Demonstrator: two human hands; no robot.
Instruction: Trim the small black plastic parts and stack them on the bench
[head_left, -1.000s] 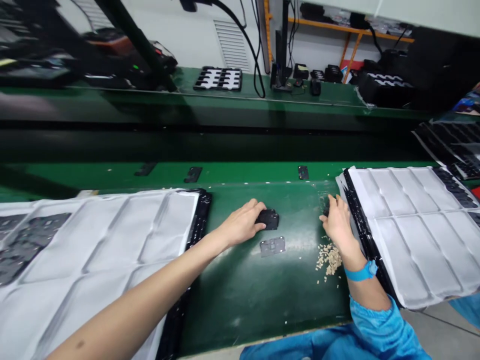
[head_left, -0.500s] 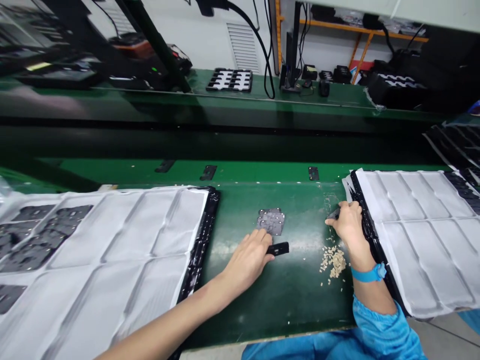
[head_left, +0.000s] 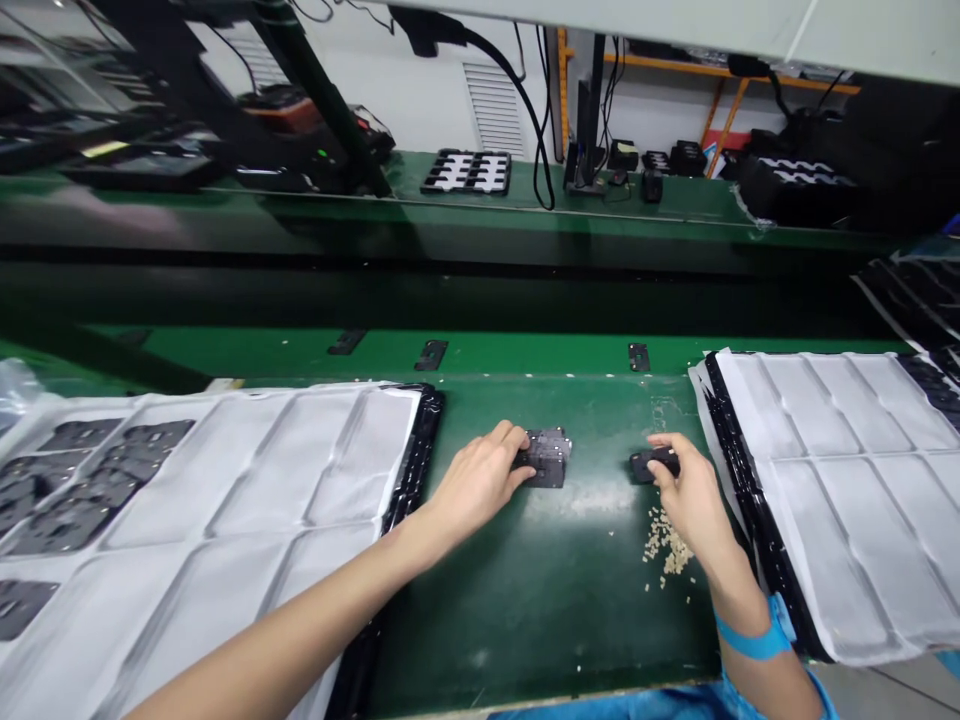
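Plates (head_left: 550,468), dark and flat, sit piled on the green table (head_left: 525,610), and the left hand (head_left: 482,482) grips their left side. The right hand (head_left: 691,497) pinches a black piece (head_left: 642,466) near tan bits (head_left: 673,550).

I touch matt, plastic-looking plates (head_left: 549,471); my worktop (head_left: 555,620) looks smooth and glossy, the tray liners (head_left: 840,530) clothlike, the tray edges (head_left: 420,455) shiny plastic.

Beyond the surface (head_left: 495,610)'s far edge, a white wall (head_left: 431,110) bears a slatted vent (head_left: 495,110). Orange shelving (head_left: 675,66) stands to its right.
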